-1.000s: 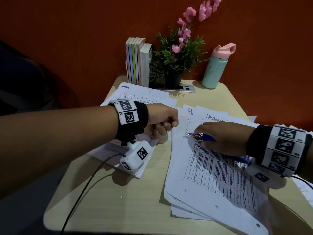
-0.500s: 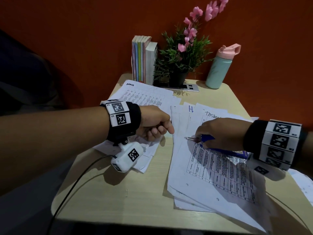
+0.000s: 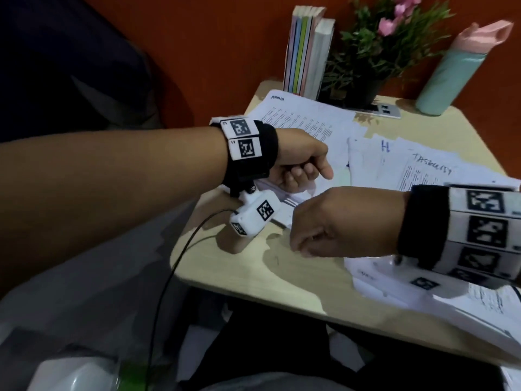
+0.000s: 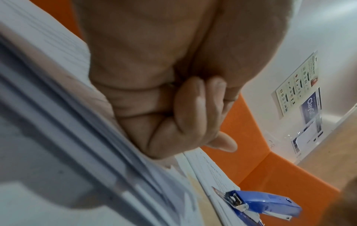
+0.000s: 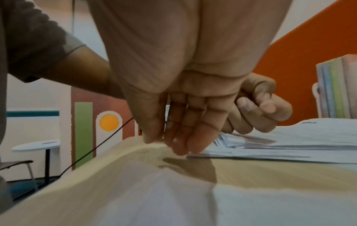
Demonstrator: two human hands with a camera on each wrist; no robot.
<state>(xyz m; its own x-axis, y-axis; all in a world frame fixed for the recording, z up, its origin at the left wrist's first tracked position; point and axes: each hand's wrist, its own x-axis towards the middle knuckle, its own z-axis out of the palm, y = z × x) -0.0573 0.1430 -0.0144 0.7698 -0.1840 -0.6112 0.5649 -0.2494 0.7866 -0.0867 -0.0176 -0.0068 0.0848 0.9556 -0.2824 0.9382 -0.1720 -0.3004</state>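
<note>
The right grip (image 3: 346, 221) hangs empty, straight fingers pointing down at the pale wooden surface (image 3: 239, 277); the left grip (image 3: 298, 162), a fist around nothing, rests on the left stack of white sheets (image 3: 307, 119). The blue metal-mouthed stapler (image 4: 266, 204) lies on the right stack (image 4: 216, 183), mouth toward the left grip, probably nearer the right

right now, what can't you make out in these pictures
stapler: absent from head view, probably behind the right hand.
papers: print too small, blurred, every view.
left hand: curled fingers hide its palm, left wrist view.
plant: flowers cut by head view's top edge.
</note>
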